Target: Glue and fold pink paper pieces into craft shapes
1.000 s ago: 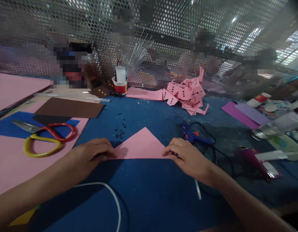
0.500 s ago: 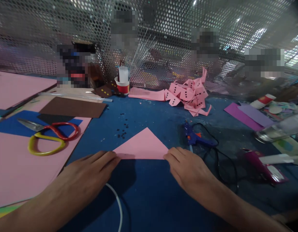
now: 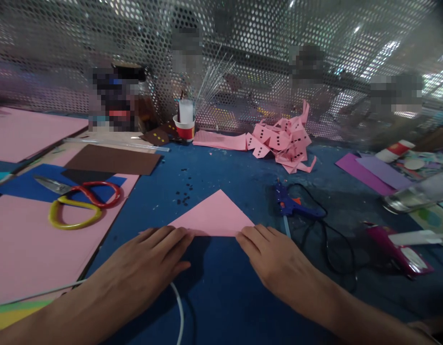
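Note:
A pink paper (image 3: 215,214) folded into a triangle lies on the blue table, its point away from me and its straight edge towards me. My left hand (image 3: 157,256) rests its fingers flat on the left corner, and its thumb is stretched out below, off the paper. At the right corner, my right hand (image 3: 270,254) holds the paper's edge with bent fingers; its thumb is hidden. Small dark paper bits (image 3: 184,197) are scattered just beyond the triangle.
Left lie scissors (image 3: 88,194) on coloured sheets. A blue glue gun (image 3: 291,203) with its cord and a magenta tool (image 3: 397,249) lie right. Folded pink paper pieces (image 3: 279,139), paper strips (image 3: 219,141) and a paper cup (image 3: 184,129) stand behind. A white cable (image 3: 179,306) lies in front.
My left hand has slid right along the paper's straight edge, and its thumb has come away from the fingers. My right hand has shifted slightly left along the edge.

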Demonstrator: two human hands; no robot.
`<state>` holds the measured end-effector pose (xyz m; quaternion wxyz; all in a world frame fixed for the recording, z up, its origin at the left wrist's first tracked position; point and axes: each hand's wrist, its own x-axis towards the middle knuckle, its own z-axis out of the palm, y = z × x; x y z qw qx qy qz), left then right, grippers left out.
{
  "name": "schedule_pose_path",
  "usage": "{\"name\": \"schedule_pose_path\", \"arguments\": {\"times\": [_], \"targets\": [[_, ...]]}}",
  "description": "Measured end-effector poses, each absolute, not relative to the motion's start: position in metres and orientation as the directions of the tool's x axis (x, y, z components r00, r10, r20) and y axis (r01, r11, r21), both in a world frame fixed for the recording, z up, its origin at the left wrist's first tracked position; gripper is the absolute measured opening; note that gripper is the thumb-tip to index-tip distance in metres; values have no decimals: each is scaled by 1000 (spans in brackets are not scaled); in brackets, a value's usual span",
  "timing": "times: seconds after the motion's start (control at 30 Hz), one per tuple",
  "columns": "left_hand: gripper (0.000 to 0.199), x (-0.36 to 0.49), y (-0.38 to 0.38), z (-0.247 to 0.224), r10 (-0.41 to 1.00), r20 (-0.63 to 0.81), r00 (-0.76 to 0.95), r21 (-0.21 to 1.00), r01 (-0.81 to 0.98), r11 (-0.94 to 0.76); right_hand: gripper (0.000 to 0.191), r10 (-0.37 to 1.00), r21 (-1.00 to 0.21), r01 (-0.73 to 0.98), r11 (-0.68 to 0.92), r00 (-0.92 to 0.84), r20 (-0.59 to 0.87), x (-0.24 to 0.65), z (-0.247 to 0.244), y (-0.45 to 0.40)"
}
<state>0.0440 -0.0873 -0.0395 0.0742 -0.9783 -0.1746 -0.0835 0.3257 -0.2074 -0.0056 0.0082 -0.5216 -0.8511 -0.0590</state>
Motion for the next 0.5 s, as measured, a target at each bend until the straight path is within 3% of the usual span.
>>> {"name": "schedule_pose_path", "arguments": {"times": [0.17,0.5], "targets": [[40,49,-86,-36,273,220,937,-110,302,-947,51,878,110,879,463,-473,80,325,-4,-206],[39,59,-88,-40,294,218,931,-56,312,-948,43,869,67,880,471,-476,134,318,-5,-202]]}}
